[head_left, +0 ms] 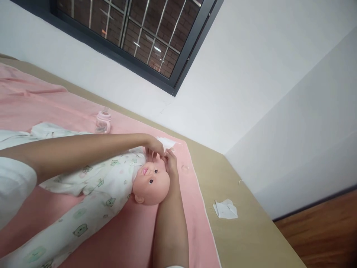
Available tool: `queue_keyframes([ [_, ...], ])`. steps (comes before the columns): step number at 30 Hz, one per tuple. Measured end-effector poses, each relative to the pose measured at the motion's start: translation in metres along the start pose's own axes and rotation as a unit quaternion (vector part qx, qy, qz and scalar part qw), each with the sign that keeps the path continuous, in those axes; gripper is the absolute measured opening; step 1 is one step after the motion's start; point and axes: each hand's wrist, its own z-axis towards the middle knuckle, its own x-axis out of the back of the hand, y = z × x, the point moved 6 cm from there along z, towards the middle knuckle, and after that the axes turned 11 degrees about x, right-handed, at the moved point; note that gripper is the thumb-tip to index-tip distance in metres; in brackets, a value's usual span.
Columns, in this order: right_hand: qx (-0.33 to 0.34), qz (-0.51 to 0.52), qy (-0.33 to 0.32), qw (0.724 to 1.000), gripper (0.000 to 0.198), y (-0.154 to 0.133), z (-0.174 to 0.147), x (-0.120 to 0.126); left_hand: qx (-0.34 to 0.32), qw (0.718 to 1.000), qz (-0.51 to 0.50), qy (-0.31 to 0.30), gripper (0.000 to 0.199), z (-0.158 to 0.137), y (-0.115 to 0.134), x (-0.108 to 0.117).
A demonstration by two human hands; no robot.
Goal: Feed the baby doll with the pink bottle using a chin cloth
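A baby doll [152, 186] lies on its back on a pink sheet [125, 230], wearing a white suit with green animal prints. My left hand [154, 147] reaches across the doll's body to the far side of its head. Its thumb and index finger are pinched near the doll's far ear, while the other fingers hang toward the cheek. My right hand [170, 162] comes around behind the head, its bent fingers meeting the left fingertips at that ear. Whatever sits between the fingertips is too small or hidden to make out. A white tissue [166, 143] lies just behind both hands.
A pink-capped baby bottle [103, 122] stands on the sheet near the wall. A small clear round object [185, 168] rests right of my right hand. A crumpled white tissue [225, 209] lies on the tan surface [237, 242]. A barred window [145, 33] is above.
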Motion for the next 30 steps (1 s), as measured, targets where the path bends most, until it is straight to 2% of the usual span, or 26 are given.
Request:
queue_keyframes([
  [3,-0.049,0.089,0.021,0.995,0.040,0.000,-0.003,-0.002,0.012,0.999,-0.029,0.037,0.054,-0.025,-0.010,0.014],
  [7,-0.066,0.108,0.031,0.991,0.039,-0.010,-0.004,-0.006,-0.023,0.992,-0.064,0.102,0.056,-0.063,-0.024,0.026],
  [10,-0.045,0.048,0.018,0.998,0.037,-0.031,-0.005,-0.007,-0.048,0.983,-0.072,0.161,0.054,-0.087,-0.034,0.029],
  [14,0.021,-0.124,-0.003,0.992,0.027,-0.080,-0.008,-0.010,-0.078,0.961,-0.055,0.259,0.050,-0.112,-0.038,0.031],
  [17,0.062,-0.240,-0.017,0.969,0.023,-0.119,-0.012,-0.016,-0.086,0.948,-0.052,0.303,0.051,-0.121,-0.041,0.031],
  [22,0.105,-0.407,-0.050,0.906,0.025,-0.164,-0.024,-0.035,-0.098,0.944,-0.084,0.305,0.056,-0.119,-0.053,0.030],
  [26,0.137,-0.437,-0.102,0.883,0.033,-0.185,-0.040,-0.062,-0.133,0.932,-0.078,0.327,0.049,-0.124,-0.054,0.032],
  [30,0.183,-0.451,-0.188,0.853,0.036,-0.201,-0.063,-0.102,-0.119,0.918,-0.043,0.376,0.060,-0.129,-0.050,0.031],
])
